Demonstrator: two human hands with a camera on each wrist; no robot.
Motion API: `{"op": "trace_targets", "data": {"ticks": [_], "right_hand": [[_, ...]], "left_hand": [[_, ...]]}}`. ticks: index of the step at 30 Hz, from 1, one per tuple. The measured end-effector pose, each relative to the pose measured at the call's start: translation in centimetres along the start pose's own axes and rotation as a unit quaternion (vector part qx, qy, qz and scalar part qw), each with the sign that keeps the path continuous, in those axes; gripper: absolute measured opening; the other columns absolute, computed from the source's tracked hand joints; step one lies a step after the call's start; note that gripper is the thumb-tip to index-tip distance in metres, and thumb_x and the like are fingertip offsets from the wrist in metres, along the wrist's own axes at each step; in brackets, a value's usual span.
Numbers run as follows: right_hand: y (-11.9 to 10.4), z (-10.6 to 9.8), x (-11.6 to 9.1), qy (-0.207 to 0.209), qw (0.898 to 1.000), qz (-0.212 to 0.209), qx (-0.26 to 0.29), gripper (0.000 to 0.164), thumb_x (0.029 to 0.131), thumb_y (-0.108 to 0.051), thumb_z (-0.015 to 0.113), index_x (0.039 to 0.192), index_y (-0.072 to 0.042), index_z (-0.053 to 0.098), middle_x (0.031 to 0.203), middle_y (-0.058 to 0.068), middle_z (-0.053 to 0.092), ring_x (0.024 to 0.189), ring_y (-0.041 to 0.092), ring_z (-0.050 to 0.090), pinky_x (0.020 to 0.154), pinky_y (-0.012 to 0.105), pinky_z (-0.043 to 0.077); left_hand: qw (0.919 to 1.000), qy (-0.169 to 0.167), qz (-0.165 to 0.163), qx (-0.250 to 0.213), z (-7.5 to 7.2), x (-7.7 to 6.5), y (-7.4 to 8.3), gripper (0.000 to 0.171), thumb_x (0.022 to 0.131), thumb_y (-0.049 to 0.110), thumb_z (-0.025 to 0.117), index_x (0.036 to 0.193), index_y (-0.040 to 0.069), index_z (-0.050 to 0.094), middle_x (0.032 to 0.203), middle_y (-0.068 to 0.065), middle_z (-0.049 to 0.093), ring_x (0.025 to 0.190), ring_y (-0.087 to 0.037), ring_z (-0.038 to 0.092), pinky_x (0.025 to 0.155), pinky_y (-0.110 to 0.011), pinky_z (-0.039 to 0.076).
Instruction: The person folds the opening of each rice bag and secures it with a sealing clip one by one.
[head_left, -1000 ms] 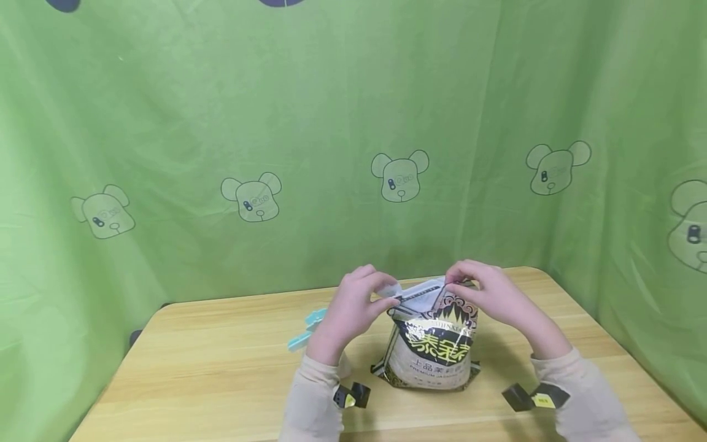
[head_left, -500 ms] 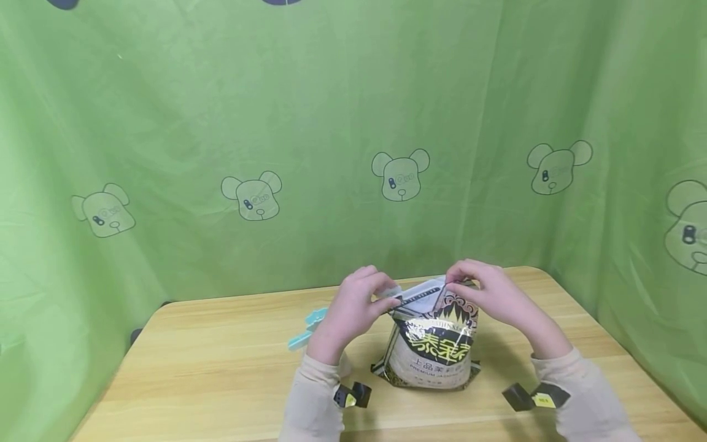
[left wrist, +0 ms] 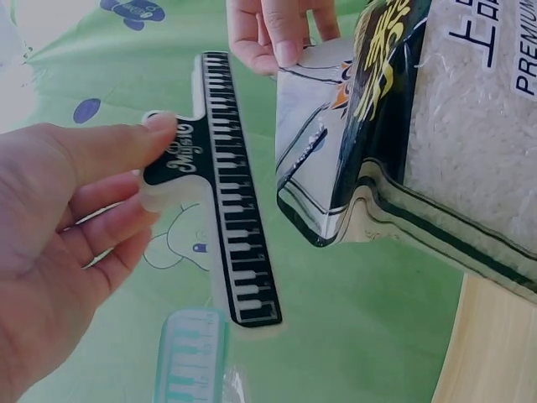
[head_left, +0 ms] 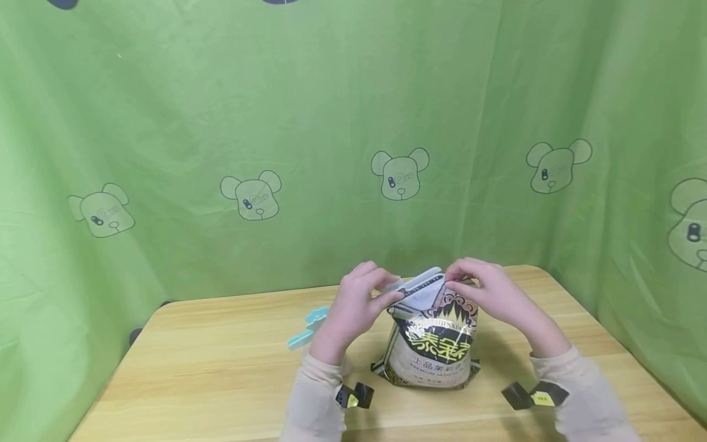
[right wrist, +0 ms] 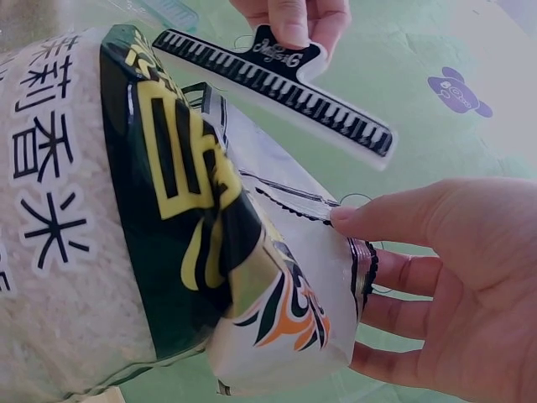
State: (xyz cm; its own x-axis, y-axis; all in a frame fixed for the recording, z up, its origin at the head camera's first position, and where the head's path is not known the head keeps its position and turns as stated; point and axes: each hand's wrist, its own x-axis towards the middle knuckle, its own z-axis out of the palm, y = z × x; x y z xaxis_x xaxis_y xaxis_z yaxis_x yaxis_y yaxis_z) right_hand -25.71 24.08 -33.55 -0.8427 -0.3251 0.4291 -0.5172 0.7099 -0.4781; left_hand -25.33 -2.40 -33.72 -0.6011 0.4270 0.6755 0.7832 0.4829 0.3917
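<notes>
A rice bag (head_left: 436, 350) with black and gold print stands on the wooden table (head_left: 210, 368). My left hand (head_left: 386, 293) pinches the handle of a long black-and-white piano-key clip (head_left: 422, 283), held just clear of the bag's folded top. In the left wrist view the clip (left wrist: 233, 210) hangs beside the bag (left wrist: 419, 126) without touching it. My right hand (head_left: 454, 283) pinches the bag's folded top, thumb in front and fingers behind, as the right wrist view shows at the fold (right wrist: 294, 294); the clip (right wrist: 277, 84) hovers above it.
A teal clip (head_left: 309, 328) lies on the table left of my left hand, seen again as a teal clip (left wrist: 189, 357) below the held one. A green cloth with bear prints (head_left: 397, 175) hangs behind and at both sides. The table's back right corner is near the bag.
The piano-key clip in my left hand has risen slightly off the bag's folded top and tilted up. My right hand stays on the fold.
</notes>
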Motion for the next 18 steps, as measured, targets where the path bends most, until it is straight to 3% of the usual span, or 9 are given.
{"op": "trace_targets", "data": {"ticks": [8, 18], "right_hand": [[-0.02, -0.05, 0.08, 0.0, 1.0, 0.003, -0.005, 0.009, 0.087, -0.009, 0.069, 0.096, -0.01, 0.067, 0.095, 0.006, 0.07, 0.092, 0.025, 0.064, 0.084, 0.051, 0.055], [-0.11, -0.1, -0.05, -0.008, 1.0, 0.01, 0.003, 0.005, 0.088, -0.013, 0.069, 0.092, -0.014, 0.066, 0.094, 0.002, 0.069, 0.093, 0.022, 0.063, 0.086, 0.051, 0.054]], "left_hand": [[0.9996, 0.001, 0.002, -0.028, 0.44, 0.08, 0.21, 0.02, 0.081, 0.019, 0.077, 0.097, 0.008, 0.072, 0.087, -0.002, 0.067, 0.084, -0.012, 0.061, 0.076, -0.024, 0.055], [0.9996, -0.027, -0.002, 0.002, 0.85, 0.02, -0.1, 0.016, 0.081, 0.018, 0.077, 0.092, 0.008, 0.071, 0.084, -0.001, 0.065, 0.081, -0.013, 0.059, 0.073, -0.021, 0.052]]}}
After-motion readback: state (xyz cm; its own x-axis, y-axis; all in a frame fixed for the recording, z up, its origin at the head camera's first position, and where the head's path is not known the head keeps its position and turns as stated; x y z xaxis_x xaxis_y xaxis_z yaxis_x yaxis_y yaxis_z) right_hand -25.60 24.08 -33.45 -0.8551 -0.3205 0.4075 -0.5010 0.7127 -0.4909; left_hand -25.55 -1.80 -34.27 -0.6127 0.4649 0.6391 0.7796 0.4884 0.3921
